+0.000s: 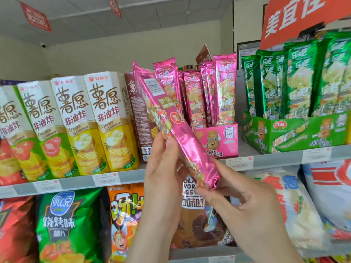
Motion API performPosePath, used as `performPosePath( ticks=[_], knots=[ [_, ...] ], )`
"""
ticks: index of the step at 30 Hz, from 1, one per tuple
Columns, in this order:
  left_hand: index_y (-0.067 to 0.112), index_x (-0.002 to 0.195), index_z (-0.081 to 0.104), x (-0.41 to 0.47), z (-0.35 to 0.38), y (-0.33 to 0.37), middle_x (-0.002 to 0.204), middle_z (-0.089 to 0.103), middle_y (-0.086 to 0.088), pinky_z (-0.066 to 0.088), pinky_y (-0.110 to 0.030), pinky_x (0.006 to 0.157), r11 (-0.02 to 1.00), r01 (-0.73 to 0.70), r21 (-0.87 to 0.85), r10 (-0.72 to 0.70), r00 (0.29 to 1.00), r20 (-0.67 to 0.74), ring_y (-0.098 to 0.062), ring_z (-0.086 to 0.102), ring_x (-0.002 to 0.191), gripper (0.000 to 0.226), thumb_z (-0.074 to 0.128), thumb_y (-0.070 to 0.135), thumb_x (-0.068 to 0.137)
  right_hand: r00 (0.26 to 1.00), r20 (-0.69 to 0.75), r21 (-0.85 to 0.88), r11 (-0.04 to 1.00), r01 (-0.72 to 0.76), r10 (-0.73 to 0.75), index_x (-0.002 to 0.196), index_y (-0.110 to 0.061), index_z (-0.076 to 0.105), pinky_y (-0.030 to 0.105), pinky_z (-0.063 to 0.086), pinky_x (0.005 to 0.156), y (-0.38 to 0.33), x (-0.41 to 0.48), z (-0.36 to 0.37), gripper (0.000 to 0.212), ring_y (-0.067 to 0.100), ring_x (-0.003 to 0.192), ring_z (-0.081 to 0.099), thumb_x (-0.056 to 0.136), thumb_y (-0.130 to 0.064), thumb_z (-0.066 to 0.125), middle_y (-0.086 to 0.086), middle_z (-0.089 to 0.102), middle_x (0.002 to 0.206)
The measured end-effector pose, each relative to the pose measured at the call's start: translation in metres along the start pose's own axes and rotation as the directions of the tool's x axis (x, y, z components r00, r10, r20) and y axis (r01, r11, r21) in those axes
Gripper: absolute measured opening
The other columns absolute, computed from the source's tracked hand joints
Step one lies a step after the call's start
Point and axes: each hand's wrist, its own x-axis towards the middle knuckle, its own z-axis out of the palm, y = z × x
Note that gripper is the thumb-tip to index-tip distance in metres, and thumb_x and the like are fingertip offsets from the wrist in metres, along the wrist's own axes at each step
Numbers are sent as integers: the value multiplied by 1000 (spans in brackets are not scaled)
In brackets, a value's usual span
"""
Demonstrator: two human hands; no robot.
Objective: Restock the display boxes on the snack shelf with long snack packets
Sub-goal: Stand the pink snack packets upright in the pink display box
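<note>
Just left of the pink cardboard display box (218, 140), our hands grip one long pink foil snack packet (171, 118), left hand (163, 168) mid-length, right hand (237, 202) pinching its bottom end; tilted, it could topple the packets standing inside.

Head-worn view, close, facing the snack shelf (121, 182)

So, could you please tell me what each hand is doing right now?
Left hand: holding the pink packet.
Right hand: pinching the same packet's lower end.
</note>
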Motion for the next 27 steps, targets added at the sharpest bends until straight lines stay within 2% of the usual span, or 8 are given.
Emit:
performPosePath(
  ticks=[4,8,12,15,18,21,23,27],
  knots=[
    [29,101,73,1,-4,8,104,74,-1,55,-27,79,1000,9,-2,-9,1000,-1,-16,70,98,32,67,49,77,994,-30,-219,971,96,-105,125,-32,64,4,46,75,4,-3,-4,59,-5,89,64,69,-24,81,-18,69,101],
    [16,105,70,0,-6,9,103,73,-9,55,-29,78,996,-29,-89,27,1000,-16,-22,69,95,30,72,31,79,934,282,334,891,-309,219,105,-28,58,23,53,85,-7,13,-5,36,4,83,66,77,-32,80,-2,67,123],
    [7,110,64,-2,-10,7,102,71,-14,56,-32,80,986,27,-162,-23,999,26,-25,68,94,29,58,21,85,952,257,498,822,-277,166,112,-41,57,18,55,73,-6,4,-3,50,14,91,72,71,-63,73,-4,73,111],
    [10,127,56,-1,-10,10,105,71,-6,55,-29,77,991,35,-126,-31,999,35,-19,66,95,50,62,30,82,986,-7,412,899,-148,165,107,-39,64,17,55,68,-2,-4,3,44,9,88,72,68,-45,83,-11,75,101],
    [25,128,55,4,-9,16,103,73,7,56,-24,78,994,-53,97,56,998,-28,-13,70,98,61,73,50,76,985,-174,32,999,6,0,99,-44,59,7,49,69,-1,1,4,44,-5,86,66,66,-38,88,-23,69,98],
    [24,106,63,7,-8,18,93,74,2,58,-29,78,983,-83,163,98,992,-82,-16,71,92,48,80,52,71,1000,19,-326,945,30,-25,90,-27,57,5,37,77,3,12,9,20,-1,100,58,82,-23,74,-14,59,90],
    [22,95,65,10,-10,18,89,73,0,57,-37,79,982,-89,167,113,983,-144,-19,70,90,37,82,44,71,997,81,-302,952,43,-20,89,-24,54,12,37,84,5,13,9,21,10,111,56,80,-25,72,-7,56,98],
    [14,102,61,16,-15,19,84,70,2,56,-32,66,997,-70,-36,66,992,-106,-15,67,77,25,67,20,79,998,66,88,996,-5,0,101,-36,52,16,48,84,0,-10,-1,33,9,110,60,77,-49,71,-12,56,120]
  ],
)
